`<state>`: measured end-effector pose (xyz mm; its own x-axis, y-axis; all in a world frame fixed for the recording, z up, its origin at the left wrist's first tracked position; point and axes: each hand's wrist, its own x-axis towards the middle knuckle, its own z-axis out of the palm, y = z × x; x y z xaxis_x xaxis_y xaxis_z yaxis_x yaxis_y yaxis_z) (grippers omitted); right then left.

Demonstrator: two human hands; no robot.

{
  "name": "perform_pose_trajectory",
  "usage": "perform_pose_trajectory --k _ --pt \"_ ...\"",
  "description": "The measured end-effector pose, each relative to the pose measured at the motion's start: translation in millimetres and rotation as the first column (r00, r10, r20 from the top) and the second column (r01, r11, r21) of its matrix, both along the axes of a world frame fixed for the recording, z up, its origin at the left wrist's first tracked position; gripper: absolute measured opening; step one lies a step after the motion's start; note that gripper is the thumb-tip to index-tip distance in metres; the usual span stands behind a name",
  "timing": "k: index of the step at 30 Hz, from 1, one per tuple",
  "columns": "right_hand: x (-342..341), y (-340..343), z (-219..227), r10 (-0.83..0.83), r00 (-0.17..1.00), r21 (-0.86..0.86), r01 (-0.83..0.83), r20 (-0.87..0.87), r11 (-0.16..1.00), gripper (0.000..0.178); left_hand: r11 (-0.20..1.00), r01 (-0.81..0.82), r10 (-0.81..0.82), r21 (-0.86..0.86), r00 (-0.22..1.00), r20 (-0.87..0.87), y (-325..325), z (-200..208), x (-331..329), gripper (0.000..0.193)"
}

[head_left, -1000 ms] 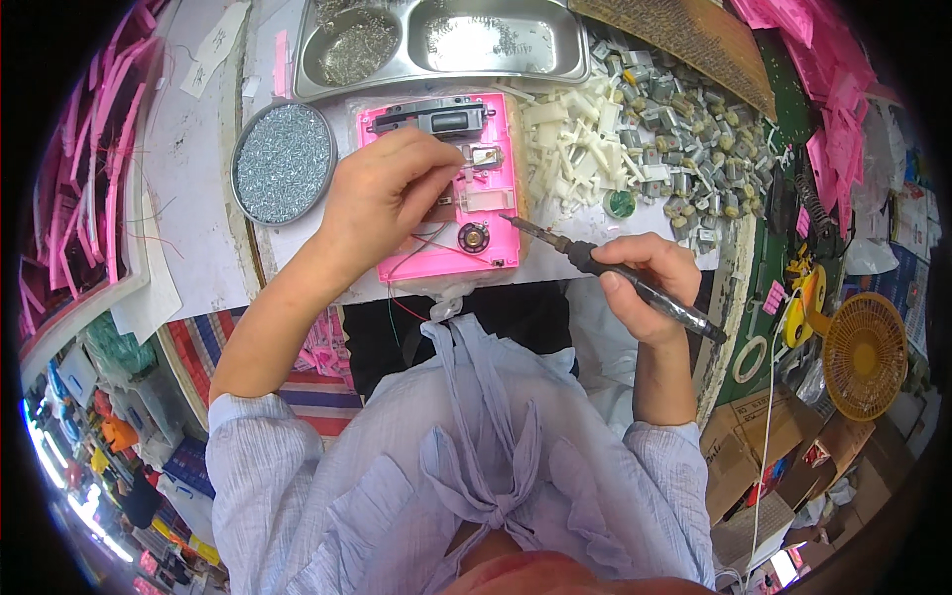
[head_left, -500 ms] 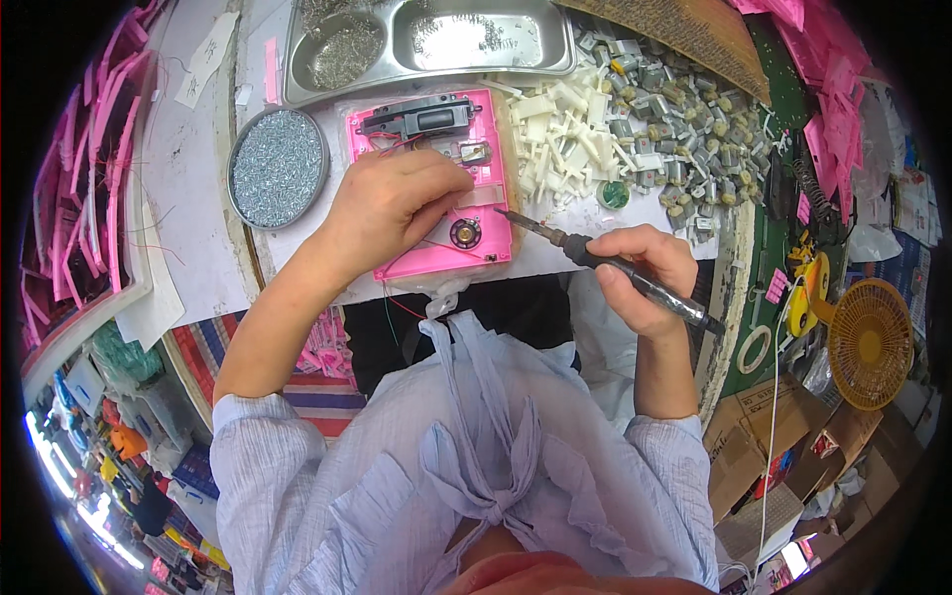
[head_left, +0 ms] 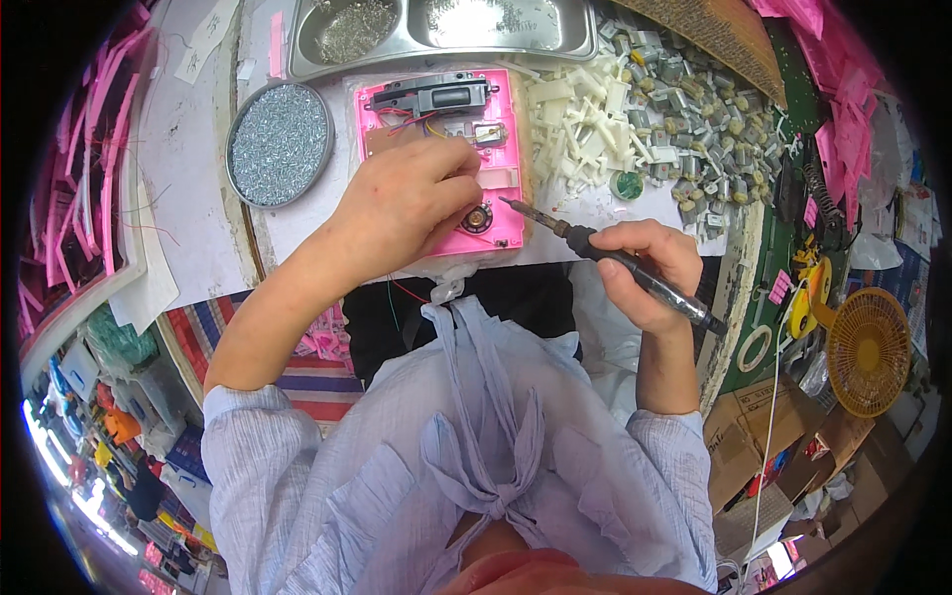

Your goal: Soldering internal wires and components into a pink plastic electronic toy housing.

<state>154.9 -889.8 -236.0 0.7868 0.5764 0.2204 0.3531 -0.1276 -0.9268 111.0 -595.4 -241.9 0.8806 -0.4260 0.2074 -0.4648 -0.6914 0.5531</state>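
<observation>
A pink plastic case lies open on the bench, holding a black module, a small metal motor and a round speaker. My left hand reaches over its left side, fingers pinched together beside the speaker; what they hold, if anything, is hidden. In my right hand is a soldering iron with a dark handle, gripped like a pen. Its slim metal tip points left, over the case's right part, near the speaker. A red and a green wire hang below the case's near edge.
A round dish of small metal pieces stands left of the case. Behind is a steel compartment tray. White plastic parts and many small motors are heaped rightward, near a small green pot. A yellow fan sits far right.
My left hand has come down across the case to the speaker, uncovering a brown board. The iron's tip has moved slightly inward over the case. The whole view has shifted a little.
</observation>
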Motion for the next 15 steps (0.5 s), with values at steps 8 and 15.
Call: perform_pose_trajectory --k 8,15 --pt "1.2 3.5 7.7 0.036 0.999 -0.009 -0.036 0.005 0.999 0.021 0.995 0.057 -0.062 0.079 0.996 0.070 0.5 1.5 2.6 0.012" --pt "1.1 -3.3 2.8 0.014 1.000 -0.036 -0.013 0.020 0.999 0.023 0.984 0.053 -0.080 0.173 0.985 0.155 1.8 -3.6 0.8 0.014"
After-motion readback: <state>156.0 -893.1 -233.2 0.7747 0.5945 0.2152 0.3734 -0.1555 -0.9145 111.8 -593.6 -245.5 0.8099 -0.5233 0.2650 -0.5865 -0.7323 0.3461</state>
